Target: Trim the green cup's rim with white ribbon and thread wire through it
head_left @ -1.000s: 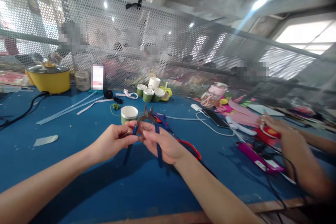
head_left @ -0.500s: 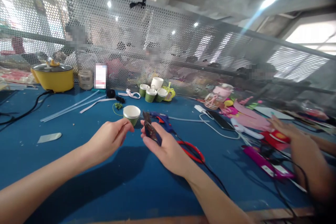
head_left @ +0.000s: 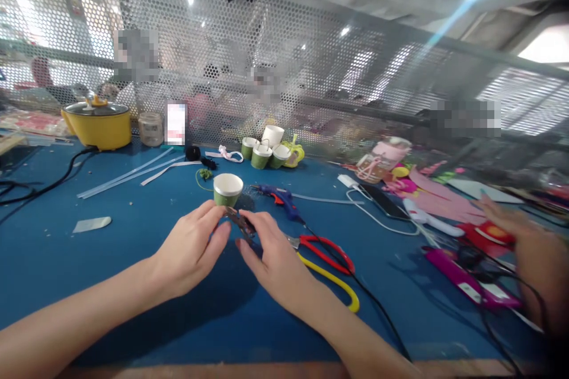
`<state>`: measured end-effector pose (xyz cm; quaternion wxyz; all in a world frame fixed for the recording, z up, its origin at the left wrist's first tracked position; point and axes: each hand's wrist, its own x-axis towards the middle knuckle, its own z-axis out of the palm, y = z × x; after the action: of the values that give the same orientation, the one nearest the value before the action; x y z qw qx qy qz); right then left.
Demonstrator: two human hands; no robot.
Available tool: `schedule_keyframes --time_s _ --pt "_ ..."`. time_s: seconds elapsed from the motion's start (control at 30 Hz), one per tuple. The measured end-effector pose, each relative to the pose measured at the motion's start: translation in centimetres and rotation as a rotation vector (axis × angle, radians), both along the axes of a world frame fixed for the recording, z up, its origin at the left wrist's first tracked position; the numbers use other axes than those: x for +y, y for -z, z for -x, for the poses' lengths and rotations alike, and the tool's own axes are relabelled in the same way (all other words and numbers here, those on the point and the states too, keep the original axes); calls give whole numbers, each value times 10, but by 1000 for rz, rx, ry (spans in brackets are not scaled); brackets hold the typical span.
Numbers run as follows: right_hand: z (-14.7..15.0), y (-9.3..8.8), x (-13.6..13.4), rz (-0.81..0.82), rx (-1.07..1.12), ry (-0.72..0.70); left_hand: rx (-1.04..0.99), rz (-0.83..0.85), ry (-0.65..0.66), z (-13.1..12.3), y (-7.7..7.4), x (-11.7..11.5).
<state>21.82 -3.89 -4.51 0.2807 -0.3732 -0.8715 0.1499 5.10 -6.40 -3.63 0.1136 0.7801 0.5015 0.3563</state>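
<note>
My right hand (head_left: 271, 260) is closed around a pair of small dark pliers (head_left: 242, 225), their handles mostly hidden in the palm. At the tip of the pliers, my left hand (head_left: 191, 249) has its fingers bent together; what lies between them, if anything, is too small to make out. Just beyond both hands stands a green paper cup (head_left: 228, 190) with a white inside, upright on the blue table (head_left: 146, 331). A blue glue gun (head_left: 284, 200) lies behind my right hand. Scissors (head_left: 326, 254) with one red and one yellow handle lie partly under my right forearm.
Several small cups (head_left: 261, 156) stand at the mesh screen. A yellow pot (head_left: 98, 125) and a jar (head_left: 151, 129) are at the back left. On the right are a phone (head_left: 384, 200), cables, a purple power strip (head_left: 466, 281) and another person's hand (head_left: 507, 213).
My hands have come together, and the pliers have tilted down to my left fingers. The view has shifted, showing more of the scissors, including their yellow handle.
</note>
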Motion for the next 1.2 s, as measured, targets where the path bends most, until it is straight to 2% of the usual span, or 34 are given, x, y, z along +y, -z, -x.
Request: schedule_keyframes --time_s 0.13,0.33,0.43,0.6,0.7,1.2 --pt "-2 -1 1 -23 -35 28 -137 19 24 2 1 1" --pt "-3 3 1 -62 -18 44 -138 17 1 2 7 4" --pt "-3 2 0 -22 -21 40 -203 143 41 2 6 3" --pt "-4 0 1 15 8 0 -499 429 147 3 3 4" --pt "-6 -1 1 26 -9 8 -629 522 165 3 1 5" --pt "-9 2 5 -18 -54 44 -790 374 28 1 11 10"
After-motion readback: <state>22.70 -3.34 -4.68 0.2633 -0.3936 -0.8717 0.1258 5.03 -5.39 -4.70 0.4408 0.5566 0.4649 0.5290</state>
